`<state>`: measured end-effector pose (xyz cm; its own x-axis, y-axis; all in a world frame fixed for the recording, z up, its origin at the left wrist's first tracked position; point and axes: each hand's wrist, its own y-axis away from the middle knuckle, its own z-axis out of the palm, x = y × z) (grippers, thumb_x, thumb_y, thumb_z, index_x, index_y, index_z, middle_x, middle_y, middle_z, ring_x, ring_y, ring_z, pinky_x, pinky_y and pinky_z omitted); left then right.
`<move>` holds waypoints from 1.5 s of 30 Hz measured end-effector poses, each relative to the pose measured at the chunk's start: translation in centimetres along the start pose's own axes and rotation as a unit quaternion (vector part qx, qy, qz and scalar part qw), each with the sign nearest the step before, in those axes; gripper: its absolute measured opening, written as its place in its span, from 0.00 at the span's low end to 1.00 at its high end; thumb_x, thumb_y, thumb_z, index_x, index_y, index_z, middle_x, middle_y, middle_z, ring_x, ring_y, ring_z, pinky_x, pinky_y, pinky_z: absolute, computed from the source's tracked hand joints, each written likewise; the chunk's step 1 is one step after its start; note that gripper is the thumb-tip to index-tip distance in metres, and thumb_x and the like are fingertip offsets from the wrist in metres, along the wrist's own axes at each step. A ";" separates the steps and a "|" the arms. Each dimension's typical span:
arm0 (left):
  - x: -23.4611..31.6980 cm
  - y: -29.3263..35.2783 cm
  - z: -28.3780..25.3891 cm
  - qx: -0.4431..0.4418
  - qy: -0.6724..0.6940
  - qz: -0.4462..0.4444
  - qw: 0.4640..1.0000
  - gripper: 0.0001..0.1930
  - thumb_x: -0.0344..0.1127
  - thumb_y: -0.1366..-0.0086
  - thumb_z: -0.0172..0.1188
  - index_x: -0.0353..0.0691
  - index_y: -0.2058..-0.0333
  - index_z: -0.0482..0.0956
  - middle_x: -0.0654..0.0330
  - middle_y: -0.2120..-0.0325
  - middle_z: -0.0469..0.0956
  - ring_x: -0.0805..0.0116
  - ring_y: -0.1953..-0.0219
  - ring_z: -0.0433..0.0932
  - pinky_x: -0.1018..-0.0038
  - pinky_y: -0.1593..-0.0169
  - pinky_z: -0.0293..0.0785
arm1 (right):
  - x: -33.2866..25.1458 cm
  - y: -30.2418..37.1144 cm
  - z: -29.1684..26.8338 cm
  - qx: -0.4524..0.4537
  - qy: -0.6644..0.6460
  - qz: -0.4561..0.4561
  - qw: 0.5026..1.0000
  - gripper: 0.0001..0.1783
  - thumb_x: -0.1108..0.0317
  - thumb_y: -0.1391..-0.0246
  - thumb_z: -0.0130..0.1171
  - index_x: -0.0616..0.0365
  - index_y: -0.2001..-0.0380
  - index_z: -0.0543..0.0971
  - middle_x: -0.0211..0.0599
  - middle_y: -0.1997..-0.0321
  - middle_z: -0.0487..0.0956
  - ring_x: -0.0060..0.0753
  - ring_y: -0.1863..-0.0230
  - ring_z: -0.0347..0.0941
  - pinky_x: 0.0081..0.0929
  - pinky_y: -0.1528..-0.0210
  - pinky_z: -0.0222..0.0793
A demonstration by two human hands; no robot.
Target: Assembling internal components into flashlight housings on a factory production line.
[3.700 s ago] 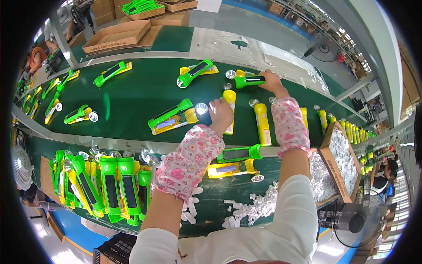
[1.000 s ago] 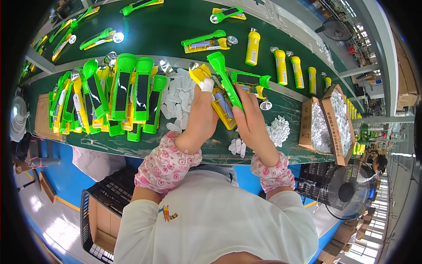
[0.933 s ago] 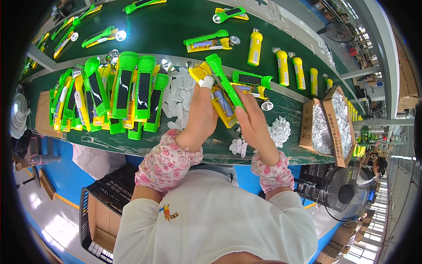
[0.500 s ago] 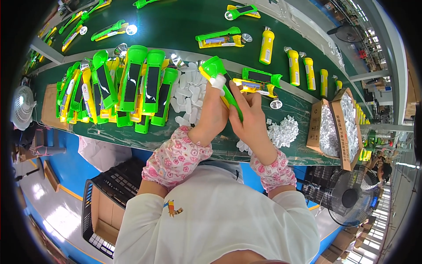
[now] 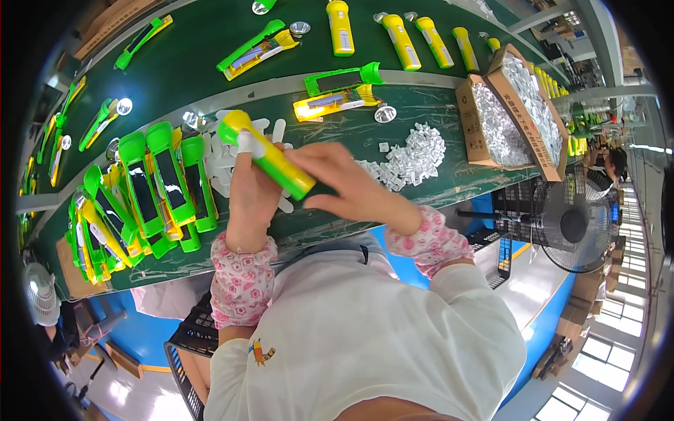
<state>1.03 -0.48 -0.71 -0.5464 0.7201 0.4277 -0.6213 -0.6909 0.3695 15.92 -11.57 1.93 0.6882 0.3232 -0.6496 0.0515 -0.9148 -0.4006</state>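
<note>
1. Both hands grip one green-and-yellow flashlight (image 5: 270, 158) above the near edge of the green workbench (image 5: 421, 133): the left hand (image 5: 251, 196) is wrapped around its head end, a taped fingertip pressed against the casing, while the right hand (image 5: 344, 184) pinches the tail end between thumb and fingers.
2. Pink floral sleeve covers (image 5: 242, 281) sit over both forearms, above a white shirt.
3. Just beyond the hands, on the bench, lies a scatter of small white plastic parts (image 5: 411, 158), with longer white pieces (image 5: 221, 158) under the flashlight's head.
4. Left of the hands, a packed row of green flashlight shells (image 5: 151, 186) stands side by side, dark panels facing up.
5. Farther back, an opened green and yellow flashlight body (image 5: 337, 95) rests near a round reflector (image 5: 385, 114).
6. To the right, a cardboard box (image 5: 484, 133) holds small bagged pieces.
7. Beyond a grey rail, yellow flashlights (image 5: 393, 31) and more green casings lie spaced along the conveyor belt (image 5: 196, 49).
8. At the far right, a floor fan (image 5: 572, 228) stands beside the bench.
</note>
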 end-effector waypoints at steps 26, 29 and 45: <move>-0.7 -0.8 0.6 -0.083 -0.112 0.031 0.990 0.21 0.43 0.27 0.42 0.34 0.44 0.60 0.47 0.51 0.73 0.55 0.49 0.75 0.57 0.45 0.72 | 8.3 2.4 -5.0 -0.137 0.197 0.167 0.956 0.11 0.74 0.57 0.63 0.57 0.68 0.75 0.40 0.70 0.75 0.46 0.63 0.73 0.40 0.62 0.68; -0.8 -1.1 0.2 -0.103 -0.076 0.004 0.992 0.20 0.40 0.28 0.41 0.33 0.43 0.60 0.46 0.52 0.73 0.53 0.48 0.75 0.58 0.44 0.72 | 8.9 1.5 -5.4 -0.197 0.137 0.174 0.955 0.10 0.74 0.59 0.63 0.59 0.71 0.74 0.43 0.70 0.75 0.50 0.63 0.73 0.41 0.62 0.68; -2.0 0.5 0.2 -0.175 -0.267 0.086 0.944 0.23 0.27 0.34 0.43 0.31 0.42 0.52 0.51 0.51 0.67 0.63 0.51 0.74 0.70 0.49 0.73 | 1.8 -3.5 -1.8 0.034 -0.261 0.140 0.955 0.06 0.80 0.50 0.62 0.63 0.66 0.79 0.36 0.63 0.76 0.22 0.65 0.76 0.17 0.65 0.74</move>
<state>1.94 -2.27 -1.18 -0.3524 0.3998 0.8461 -0.7482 -0.6634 0.0019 18.27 -8.20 3.30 0.2135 0.1622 -0.9634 -0.1409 -0.9707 -0.1947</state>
